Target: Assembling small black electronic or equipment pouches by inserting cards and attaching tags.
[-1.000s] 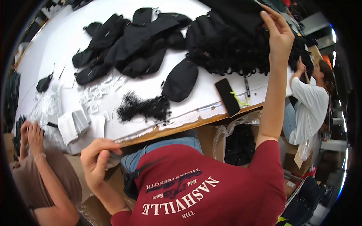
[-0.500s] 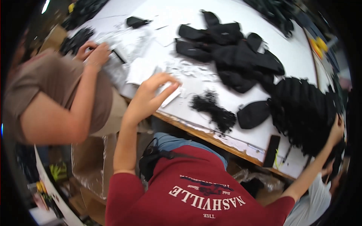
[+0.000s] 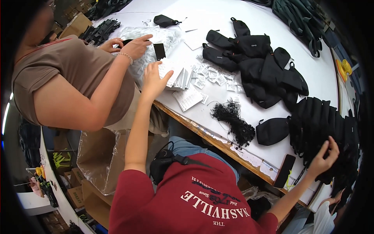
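Observation:
My left hand [image 3: 154, 82] reaches to a stack of white printed cards [image 3: 182, 77] at the table's near edge. Its thumb and fingers are spread and touch the stack's left side. Loose white tags [image 3: 212, 74] and a flat card [image 3: 189, 98] lie next to the stack. On the right, my right hand [image 3: 324, 158] is held over the near side of a packed row of black pouches [image 3: 317, 121]. Its fingers are curved and apart, with nothing visible between them. A tangle of black cords [image 3: 235, 124] and a single black pouch [image 3: 272, 131] lie between my hands.
A heap of black pouches [image 3: 259, 72] covers the table's middle. A phone [image 3: 284, 171] rests at the near edge. To my left, a co-worker's hands [image 3: 134, 47] handle something black above clear plastic bags [image 3: 134, 70]. An open cardboard box [image 3: 97, 156] stands below.
My left hand has moved away from me and come against the card stack. My right hand has drawn back left and nearer from the far side of the pouch row. The view has shifted slightly.

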The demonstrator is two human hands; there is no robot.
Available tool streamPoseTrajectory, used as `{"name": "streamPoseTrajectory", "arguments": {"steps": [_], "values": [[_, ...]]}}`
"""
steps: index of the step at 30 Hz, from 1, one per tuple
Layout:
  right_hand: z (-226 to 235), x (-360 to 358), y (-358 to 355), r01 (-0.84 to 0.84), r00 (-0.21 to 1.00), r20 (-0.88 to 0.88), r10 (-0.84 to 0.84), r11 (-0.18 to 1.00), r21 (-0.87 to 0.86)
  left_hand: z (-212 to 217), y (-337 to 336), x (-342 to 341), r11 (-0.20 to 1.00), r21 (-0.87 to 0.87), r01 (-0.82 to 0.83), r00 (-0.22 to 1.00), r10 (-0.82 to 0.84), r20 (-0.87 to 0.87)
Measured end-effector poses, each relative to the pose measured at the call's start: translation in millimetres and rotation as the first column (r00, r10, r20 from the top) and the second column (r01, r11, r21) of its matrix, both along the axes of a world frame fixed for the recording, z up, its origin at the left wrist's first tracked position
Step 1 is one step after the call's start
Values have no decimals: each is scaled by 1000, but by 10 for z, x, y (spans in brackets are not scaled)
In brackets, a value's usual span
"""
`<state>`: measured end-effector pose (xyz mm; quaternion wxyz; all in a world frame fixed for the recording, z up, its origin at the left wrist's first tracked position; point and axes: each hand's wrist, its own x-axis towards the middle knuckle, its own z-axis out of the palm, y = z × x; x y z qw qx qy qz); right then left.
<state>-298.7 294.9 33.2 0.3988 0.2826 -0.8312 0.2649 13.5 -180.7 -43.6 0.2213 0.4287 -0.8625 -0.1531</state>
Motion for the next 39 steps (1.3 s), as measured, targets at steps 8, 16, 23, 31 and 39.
{"name": "streamPoseTrajectory", "arguments": {"steps": [8,16,23,31,39], "values": [[-728,677,-605,-244,855,437,280,960,-140,-528,-603,-88,967,-168,-194,974,168,-154],[-1012,827,-439,-196,784,534,317,942,-271,-615,-1648,49,854,432,-289,496,519,-696],[-1129,890,-287,-141,741,599,304,942,-303,-544,-1448,-88,736,660,150,343,587,-733],[-1203,1176,-963,-381,475,738,480,867,-320,-679,-626,84,980,169,-105,994,105,9],[-1238,1242,-1854,-647,471,734,490,757,-91,-415,-325,-86,954,-268,-136,975,176,132]]}}
